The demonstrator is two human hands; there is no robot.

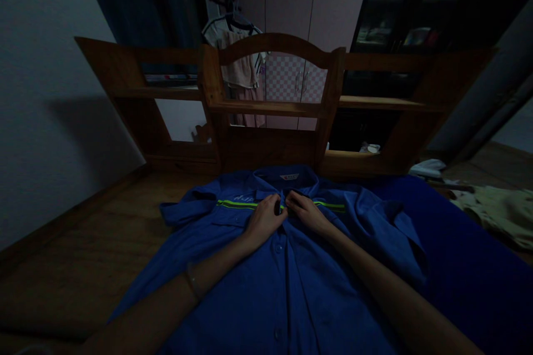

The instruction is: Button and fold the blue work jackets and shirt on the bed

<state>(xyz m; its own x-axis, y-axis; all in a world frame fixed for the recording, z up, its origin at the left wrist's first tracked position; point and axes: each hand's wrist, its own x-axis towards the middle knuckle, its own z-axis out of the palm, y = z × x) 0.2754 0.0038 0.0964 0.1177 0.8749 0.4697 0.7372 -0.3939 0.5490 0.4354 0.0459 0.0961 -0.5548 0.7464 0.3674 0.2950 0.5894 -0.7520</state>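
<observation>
Blue shirt [291, 277] flat, lengthwise, collar [287, 176] pointing away; left hand [266, 221], right hand [306, 212] fingers pinching its front.

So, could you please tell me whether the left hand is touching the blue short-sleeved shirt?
Touching. The head view shows the left hand pressed on the blue short-sleeved shirt beside its front opening.

The blue shirt [287, 277] lies spread face up across the lower middle of the frame. Its collar points toward the top centre and shows a small white and red label, and its hem runs off the bottom edge. A yellow-green stripe crosses the chest, buttons run down the closed front, and the short sleeves spread left and right, the right one rumpled.
</observation>
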